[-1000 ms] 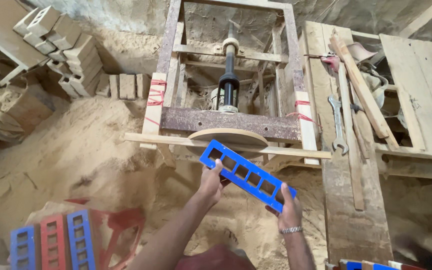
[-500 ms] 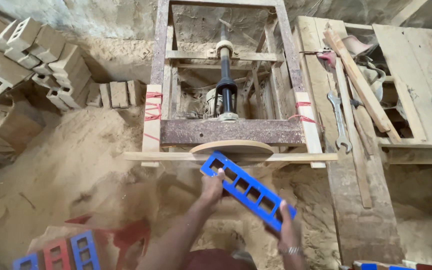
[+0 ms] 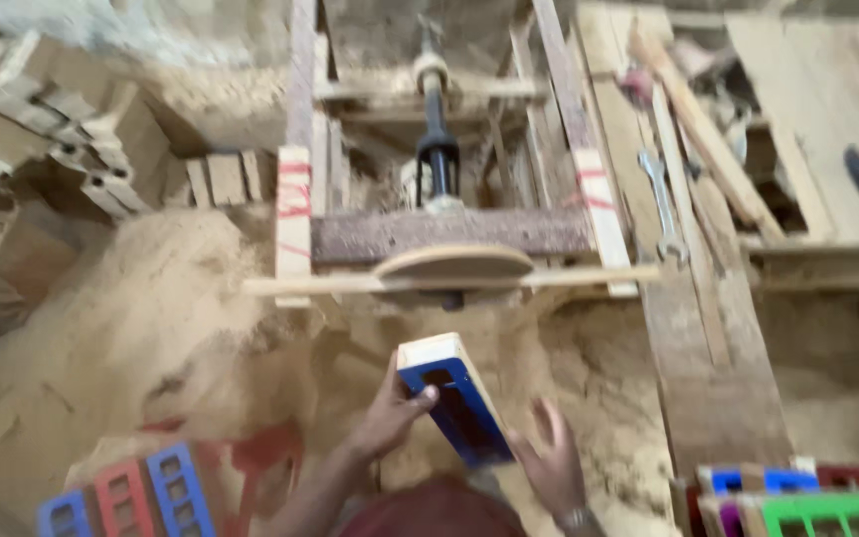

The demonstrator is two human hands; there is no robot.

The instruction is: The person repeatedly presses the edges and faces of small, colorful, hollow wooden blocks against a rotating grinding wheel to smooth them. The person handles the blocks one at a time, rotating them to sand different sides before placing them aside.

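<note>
My left hand point(image 3: 390, 413) grips the blue wooden frame point(image 3: 454, 400) above the sawdust point(image 3: 131, 328), below the round disc point(image 3: 454, 264); my right hand point(image 3: 554, 462), fingers spread, seems just beside it.

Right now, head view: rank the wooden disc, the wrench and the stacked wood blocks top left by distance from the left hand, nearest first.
Measured from the left hand, which holds the blue frame piece:
1. Wooden disc, just ahead above the hand, on the bench crossbar.
2. Wrench, up and to the right, lying on the plank.
3. Stacked wood blocks, far upper left by the sawdust heap.
</note>
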